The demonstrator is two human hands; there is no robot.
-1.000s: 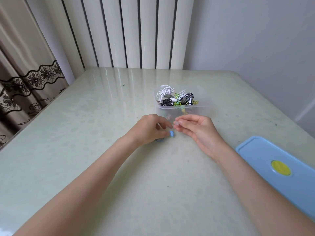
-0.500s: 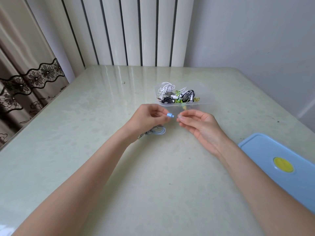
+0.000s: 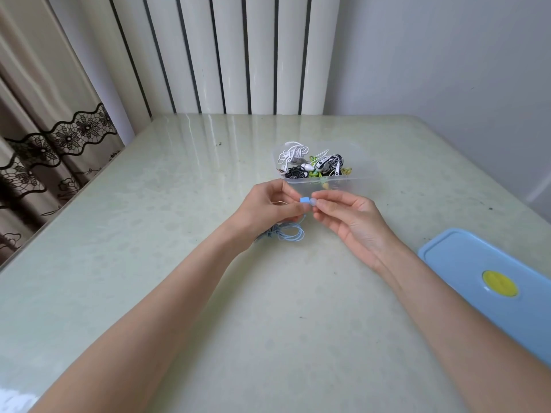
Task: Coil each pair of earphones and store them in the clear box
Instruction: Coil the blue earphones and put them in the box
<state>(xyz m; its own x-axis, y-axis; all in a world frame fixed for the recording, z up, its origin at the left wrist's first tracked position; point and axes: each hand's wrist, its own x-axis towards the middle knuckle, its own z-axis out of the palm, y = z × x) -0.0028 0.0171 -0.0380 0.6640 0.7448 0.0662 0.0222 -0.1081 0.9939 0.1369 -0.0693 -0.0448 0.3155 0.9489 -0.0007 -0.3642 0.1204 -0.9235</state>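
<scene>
Two bare forearms reach over a pale green table (image 3: 149, 293) toward a clear box (image 3: 362, 162) at the far middle, which already holds coiled white, black and green earphones (image 3: 313, 163). Just in front of the box, the left hand (image 3: 265, 208) pinches the blue earphones (image 3: 287, 234) near their small blue plug (image 3: 304, 200), with the coiled loops hanging below its fingers. The right hand (image 3: 348, 217) meets it with thumb and forefinger closed on the plug's tip. A blue lid (image 3: 489, 281) lies well apart at the right.

To finish well, the coil likely needs its loose end tucked snugly so the loops do not spring open. Then it should be lifted over the near rim and set down beside the other bundles, not dropped from height.
</scene>
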